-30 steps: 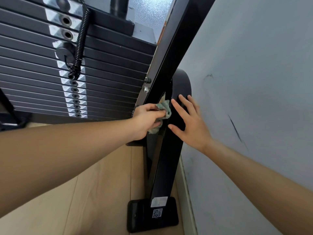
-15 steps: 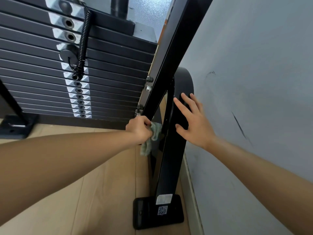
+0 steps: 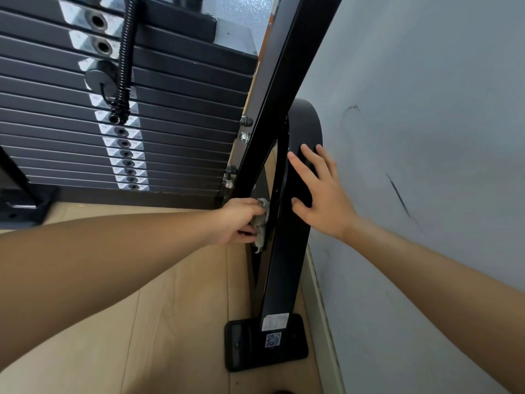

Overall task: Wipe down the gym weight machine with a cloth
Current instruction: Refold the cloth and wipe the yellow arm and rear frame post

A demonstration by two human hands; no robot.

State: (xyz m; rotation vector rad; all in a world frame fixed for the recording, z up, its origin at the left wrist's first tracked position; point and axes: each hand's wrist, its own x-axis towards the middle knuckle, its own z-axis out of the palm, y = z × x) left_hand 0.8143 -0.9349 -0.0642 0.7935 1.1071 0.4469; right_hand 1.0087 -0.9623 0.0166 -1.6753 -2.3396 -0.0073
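Note:
The black weight machine frame (image 3: 281, 280) slants from the top centre down to a foot plate (image 3: 267, 342) on the floor. My left hand (image 3: 238, 220) grips a small pale green cloth (image 3: 261, 226) and presses it against the inner edge of the frame's rear strut. My right hand (image 3: 321, 194) lies flat with spread fingers on the outer face of the curved black strut, just right of the cloth. Most of the cloth is hidden behind my left hand.
The stack of black weight plates (image 3: 170, 109) with a coiled selector-pin cord (image 3: 125, 61) fills the upper left. A grey scuffed wall (image 3: 426, 137) runs close along the right, with a skirting board (image 3: 321, 308). Light wooden flooring (image 3: 170, 308) lies below.
My left hand has slid the cloth down the frame from the upper junction to the lower strut. My right hand has stayed on the curved strut.

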